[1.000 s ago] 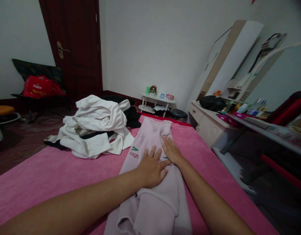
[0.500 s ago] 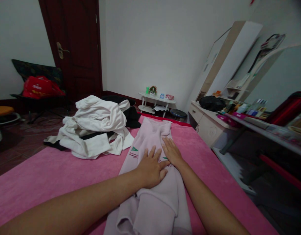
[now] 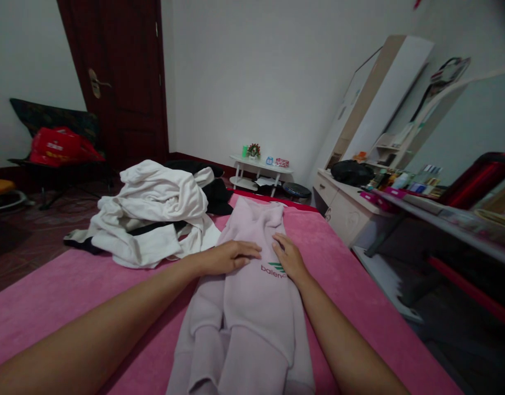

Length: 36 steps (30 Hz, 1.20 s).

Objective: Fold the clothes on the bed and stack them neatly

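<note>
Pink cover (image 3: pixel 338 258) flanks pale garment (image 3: pixel 256 304); right hand (image 3: pixel 292 258) at edge.

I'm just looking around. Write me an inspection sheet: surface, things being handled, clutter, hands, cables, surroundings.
Surface: pink cloth, laid out under the sweatshirt.
Things handled: pale pink sweatshirt, laid lengthwise, sleeves folded in; green mark and partly covered lettering on it.
Clutter: crumpled white garment heaped with black clothing at the far left.
Hands: left hand rests on the sweatshirt's left side; right hand lies at its right edge, beside the lettering. Neither visibly grips it.
Cables: nothing seen.
Surroundings: dark red door; red bag on a chair; small white table; dressing table at right.
</note>
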Tool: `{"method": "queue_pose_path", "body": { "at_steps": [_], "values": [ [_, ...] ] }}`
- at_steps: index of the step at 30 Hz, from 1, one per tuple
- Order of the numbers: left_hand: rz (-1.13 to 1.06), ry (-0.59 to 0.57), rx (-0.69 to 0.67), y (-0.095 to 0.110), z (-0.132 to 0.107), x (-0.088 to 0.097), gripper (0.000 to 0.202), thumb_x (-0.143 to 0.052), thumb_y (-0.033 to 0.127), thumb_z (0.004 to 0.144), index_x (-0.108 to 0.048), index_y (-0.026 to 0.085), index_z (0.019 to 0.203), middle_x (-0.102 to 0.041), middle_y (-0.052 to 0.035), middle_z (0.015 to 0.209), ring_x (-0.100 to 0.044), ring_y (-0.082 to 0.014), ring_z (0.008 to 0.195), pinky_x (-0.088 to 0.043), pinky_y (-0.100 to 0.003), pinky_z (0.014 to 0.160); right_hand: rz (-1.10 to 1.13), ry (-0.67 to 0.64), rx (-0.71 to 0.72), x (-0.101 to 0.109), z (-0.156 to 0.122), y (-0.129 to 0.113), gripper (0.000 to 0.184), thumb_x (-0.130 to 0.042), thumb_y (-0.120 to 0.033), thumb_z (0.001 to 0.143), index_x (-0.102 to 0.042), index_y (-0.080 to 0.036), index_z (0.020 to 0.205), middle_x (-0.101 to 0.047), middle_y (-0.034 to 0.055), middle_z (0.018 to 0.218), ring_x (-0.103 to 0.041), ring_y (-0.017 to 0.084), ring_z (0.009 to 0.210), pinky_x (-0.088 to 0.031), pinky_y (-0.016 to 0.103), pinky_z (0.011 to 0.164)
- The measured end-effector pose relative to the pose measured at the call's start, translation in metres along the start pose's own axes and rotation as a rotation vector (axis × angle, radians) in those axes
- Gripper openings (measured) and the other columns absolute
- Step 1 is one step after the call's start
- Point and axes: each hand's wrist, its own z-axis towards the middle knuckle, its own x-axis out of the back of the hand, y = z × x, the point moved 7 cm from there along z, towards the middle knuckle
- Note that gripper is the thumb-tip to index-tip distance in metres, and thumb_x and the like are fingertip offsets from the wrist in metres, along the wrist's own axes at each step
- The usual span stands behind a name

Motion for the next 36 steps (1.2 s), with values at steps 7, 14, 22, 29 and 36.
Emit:
{"method": "queue_pose_path", "body": {
  "at_steps": [7,14,22,29,36],
  "values": [
    [0.004,0.162,-0.022,-0.012,0.000,0.000,0.037,-0.044,0.013,0.086,-0.062,0.018,0.118,-0.059,-0.0062,0.130,-0.052,-0.0133,0.121,-0.036,-0.030,0.108,0.021,-0.001,-0.007,0.002,0.000,-0.003,0.040,-0.044,-0.033,0.088,-0.063,-0.014,0.118,-0.059,0.0112,0.129,-0.049,0.019,0.124,-0.032,0.036,0.111],
    [0.132,0.193,-0.015,-0.004,-0.012,-0.005,0.041,-0.036,0.014,0.092,-0.057,0.022,0.127,-0.053,-0.0043,0.137,-0.047,-0.0129,0.126,-0.035,-0.030,0.109,-0.034,-0.198,0.024,-0.004,-0.012,-0.001,0.049,-0.036,-0.023,0.090,-0.048,-0.012,0.136,-0.042,0.0105,0.145,-0.031,0.019,0.139,-0.023,0.040,0.116],
    [0.288,-0.070,-0.041,-0.009,-0.059,0.002,0.068,-0.043,0.000,0.080,-0.040,0.027,0.142,-0.037,-0.0040,0.150,-0.037,-0.0185,0.136,-0.032,-0.035,0.112,0.229,-0.491,0.133,0.037,-0.060,-0.023,0.051,-0.041,-0.016,0.089,-0.048,-0.029,0.137,-0.028,0.0016,0.153,-0.025,0.019,0.141,-0.018,0.045,0.116],
    [0.406,-0.140,-0.135,0.029,-0.102,0.020,0.073,-0.050,0.005,0.079,-0.031,0.029,0.146,-0.031,-0.0058,0.152,-0.036,-0.0249,0.136,-0.036,-0.037,0.110,0.134,-0.627,0.201,0.060,-0.092,-0.064,0.061,-0.066,-0.036,0.080,-0.046,-0.036,0.137,-0.022,0.0034,0.155,-0.018,0.030,0.142,-0.021,0.054,0.113],
    [0.259,-0.128,-0.389,0.064,-0.115,0.000,0.046,-0.049,0.021,0.089,-0.043,0.018,0.135,-0.053,-0.0143,0.135,-0.045,-0.0242,0.129,-0.030,-0.039,0.113,0.088,-0.336,0.553,0.063,-0.097,-0.093,0.033,-0.062,-0.024,0.084,-0.062,-0.031,0.116,-0.064,0.0064,0.123,-0.049,0.025,0.126,-0.024,0.056,0.110]
  ]
}}
